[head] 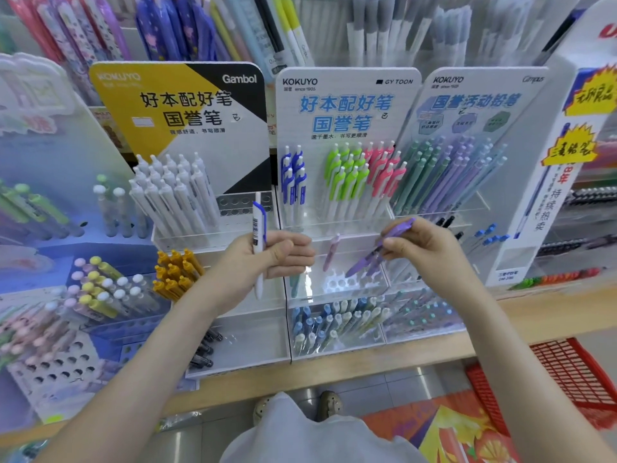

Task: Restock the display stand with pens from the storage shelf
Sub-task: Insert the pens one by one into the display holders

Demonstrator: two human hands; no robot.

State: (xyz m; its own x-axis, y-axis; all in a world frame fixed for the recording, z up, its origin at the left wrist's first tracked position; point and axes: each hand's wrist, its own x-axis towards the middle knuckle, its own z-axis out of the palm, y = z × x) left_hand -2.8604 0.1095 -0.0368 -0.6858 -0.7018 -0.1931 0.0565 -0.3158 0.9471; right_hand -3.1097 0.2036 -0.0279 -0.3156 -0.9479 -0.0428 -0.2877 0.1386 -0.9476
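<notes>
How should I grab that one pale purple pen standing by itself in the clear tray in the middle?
Pinch the lone pale purple pen by its upper end, near the clip, coming down from above and from the front. It leans upright with its tip down in the clear tray, so only the top half is free. The right hand is nearest, but it already holds purple pens.

I see a light wooden shelf (521, 317) carrying three Kokuyo display stands side by side: a yellow-and-black one (180, 105), a white middle one (344, 105), and a pale blue one (474, 105).
</notes>
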